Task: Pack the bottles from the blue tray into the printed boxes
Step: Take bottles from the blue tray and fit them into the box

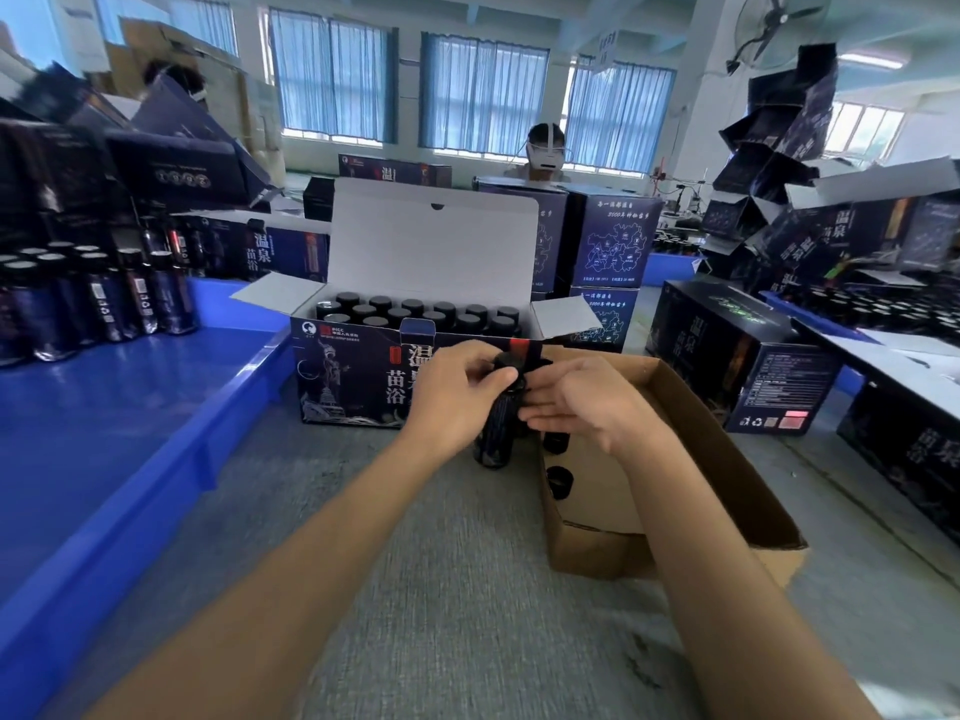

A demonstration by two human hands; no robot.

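- One bottle [496,433]: dark, upright, held between your two hands, just short of the printed box [353,376].
- Left hand [457,392]: your fingers and thumb were curled round the bottle's upper body, thumb up by the cap.
- Right hand [576,402]: your fingers lay straight and together against the bottle's other side, clamping nothing.
- Handling, as judged: rigid, glossy, probably slippery, and weighty if filled. You did best to grip the body, not the cap.
- Printed box: lid up, with rows of capped bottles just beyond your fingertips.
- Blue tray [130,407]: well left of your left fingers, with more bottles at its far end.
- Cardboard box [727,459]: lay under your right wrist, with loose caps [560,481] inside.
- Table [441,589]: grey, matt. Stacked cartons stood all around.
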